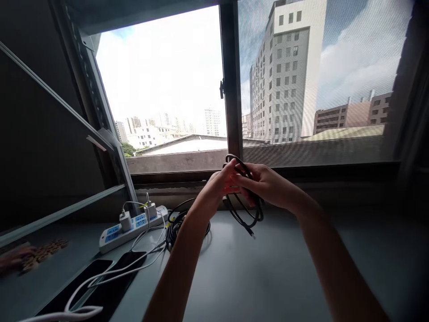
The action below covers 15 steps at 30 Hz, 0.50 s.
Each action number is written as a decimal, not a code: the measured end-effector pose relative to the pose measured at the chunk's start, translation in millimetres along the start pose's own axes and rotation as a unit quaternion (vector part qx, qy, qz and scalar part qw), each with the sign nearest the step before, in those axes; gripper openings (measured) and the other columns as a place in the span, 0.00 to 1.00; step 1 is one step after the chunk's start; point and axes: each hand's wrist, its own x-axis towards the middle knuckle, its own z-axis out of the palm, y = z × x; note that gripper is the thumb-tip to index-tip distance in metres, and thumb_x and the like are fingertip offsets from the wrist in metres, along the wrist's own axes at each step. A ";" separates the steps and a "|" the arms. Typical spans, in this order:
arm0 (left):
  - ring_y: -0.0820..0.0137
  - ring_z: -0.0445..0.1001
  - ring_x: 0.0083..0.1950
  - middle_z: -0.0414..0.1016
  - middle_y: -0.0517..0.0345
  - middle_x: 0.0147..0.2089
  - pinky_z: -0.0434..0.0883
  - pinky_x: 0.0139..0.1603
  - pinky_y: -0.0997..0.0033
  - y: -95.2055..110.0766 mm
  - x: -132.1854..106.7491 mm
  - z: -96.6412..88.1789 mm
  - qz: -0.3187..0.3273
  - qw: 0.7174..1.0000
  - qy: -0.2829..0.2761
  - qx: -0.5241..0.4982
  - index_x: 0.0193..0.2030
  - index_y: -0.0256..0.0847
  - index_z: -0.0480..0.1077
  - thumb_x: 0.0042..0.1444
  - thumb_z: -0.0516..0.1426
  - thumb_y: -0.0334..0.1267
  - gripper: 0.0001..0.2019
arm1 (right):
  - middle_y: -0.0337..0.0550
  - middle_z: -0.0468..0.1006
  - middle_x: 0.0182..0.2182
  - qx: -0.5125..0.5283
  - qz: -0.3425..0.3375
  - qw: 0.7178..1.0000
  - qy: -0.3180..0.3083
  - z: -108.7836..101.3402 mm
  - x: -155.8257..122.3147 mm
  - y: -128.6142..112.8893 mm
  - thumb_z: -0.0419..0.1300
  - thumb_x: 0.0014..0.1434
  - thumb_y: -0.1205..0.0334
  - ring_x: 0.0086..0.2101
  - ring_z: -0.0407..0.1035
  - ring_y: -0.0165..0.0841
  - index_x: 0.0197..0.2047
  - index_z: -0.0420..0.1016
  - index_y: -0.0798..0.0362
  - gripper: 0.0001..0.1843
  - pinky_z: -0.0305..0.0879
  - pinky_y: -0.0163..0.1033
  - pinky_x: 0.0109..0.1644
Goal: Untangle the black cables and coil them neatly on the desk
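A loosely coiled black cable (237, 217) hangs in the air in front of the window, above the grey tabletop. Its plug end dangles below the loops. My right hand (256, 181) is closed around the coil, with the thumb across the front. My left hand (223, 179) meets it from the left, its fingertips pinching the cable near the top loops. Some fingers of both hands are hidden behind the coil and each other. Beyond my left forearm, a second black cable coil (173, 230) lies on the table.
A white power strip (137, 228) with two plugged-in chargers stands at the left rear. White cables (114, 270) run over two dark flat devices (120, 279). Farther left, another person's hand (15, 259) is beside small brown pieces (45, 252). A metal frame (107, 103) rises by the window.
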 end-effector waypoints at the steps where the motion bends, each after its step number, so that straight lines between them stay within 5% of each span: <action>1: 0.69 0.71 0.27 0.71 0.55 0.26 0.68 0.36 0.70 -0.6 0.3 1.5 0.014 1.000 -0.010 -0.022 0.35 0.36 0.73 0.60 0.47 0.51 0.21 | 0.34 0.67 0.21 0.006 -0.001 1.000 -0.011 -1.4 -0.7 0.4 0.55 0.65 0.54 0.19 0.65 0.27 0.34 0.63 0.54 0.13 0.61 0.27 0.20; 7: 0.71 0.68 0.24 0.67 0.57 0.23 0.67 0.32 0.70 5.2 -3.4 2.7 0.030 0.999 -0.017 -0.029 0.32 0.35 0.72 0.60 0.49 0.48 0.19 | 0.38 0.70 0.26 0.048 -0.015 0.998 -0.033 -2.2 -4.2 -5.2 0.55 0.65 0.51 0.25 0.68 0.30 0.38 0.66 0.54 0.14 0.64 0.29 0.26; 15: 0.74 0.65 0.30 0.66 0.59 0.26 0.64 0.31 0.76 15.0 -9.4 1.9 0.023 0.997 0.074 -0.017 0.29 0.37 0.68 0.55 0.55 0.44 0.12 | 0.43 0.73 0.33 0.082 0.001 0.997 0.004 6.1 -2.6 -13.8 0.54 0.63 0.43 0.33 0.69 0.33 0.44 0.72 0.55 0.22 0.66 0.26 0.25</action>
